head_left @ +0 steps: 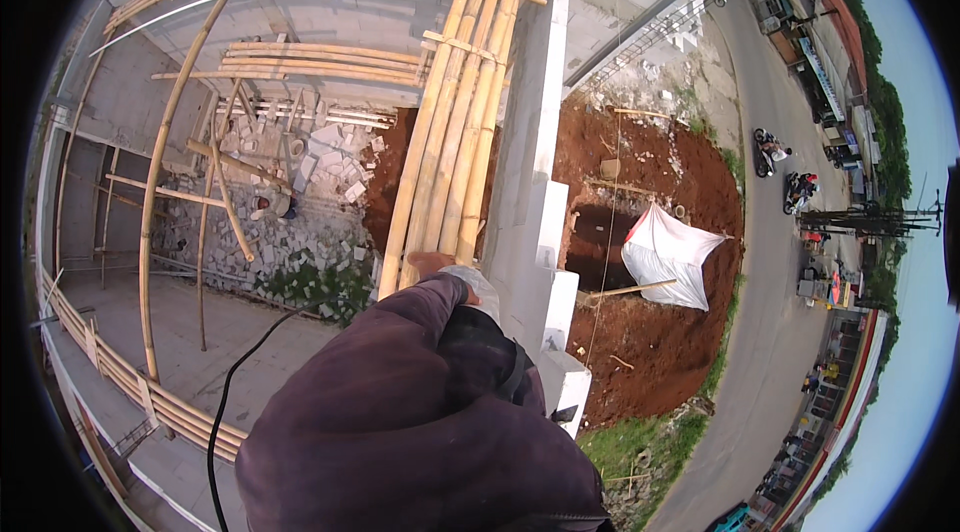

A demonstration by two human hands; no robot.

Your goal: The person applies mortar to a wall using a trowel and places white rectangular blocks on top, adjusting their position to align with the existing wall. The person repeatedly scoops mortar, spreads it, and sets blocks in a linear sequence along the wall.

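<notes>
My dark purple sleeve (400, 327) reaches forward over long bamboo poles (440, 152) laid side by side. At its cuff a small part of my left hand (470, 297) shows against a pale grey crumpled thing (484, 289) whose kind I cannot make out. The fingers are mostly hidden. A patch of bare skin (430, 261) rests on the bamboo just beyond the sleeve; whether it is a foot or a hand is unclear. My right hand is out of sight. A short bamboo crosspiece (463, 46) lies across the poles farther off.
A pale block wall (553, 132) runs along the right of the poles. Far below lie rubble (325, 147), a person (272, 204), red soil (640, 372) and a white sheet (670, 257). A black cable (232, 372) hangs at left. Motorcycles travel the road (740, 332).
</notes>
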